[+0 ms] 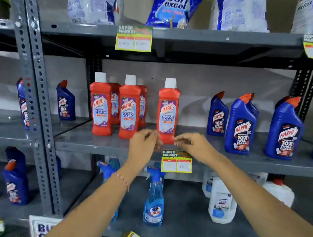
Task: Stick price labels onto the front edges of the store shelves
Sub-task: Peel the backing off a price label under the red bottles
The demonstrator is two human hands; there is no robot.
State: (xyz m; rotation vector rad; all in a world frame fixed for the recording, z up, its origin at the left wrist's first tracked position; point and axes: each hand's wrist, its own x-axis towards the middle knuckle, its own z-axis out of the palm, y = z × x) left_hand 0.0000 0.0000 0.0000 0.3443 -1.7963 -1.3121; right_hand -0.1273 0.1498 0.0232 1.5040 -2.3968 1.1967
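Here, low in the frame, both forearms reach up and forward to the frame's centre, where the left hand (144,141) and right hand (190,142) sit level and near each other, fingers curled and pinched, though blur hides whether they grip anything. Just below and between them, nearer the right hand, a price label (176,161) lies flat on the shelf edge (97,148), long axis horizontal. Behind stands a red bottle (167,110); farther up, a second label (134,38).
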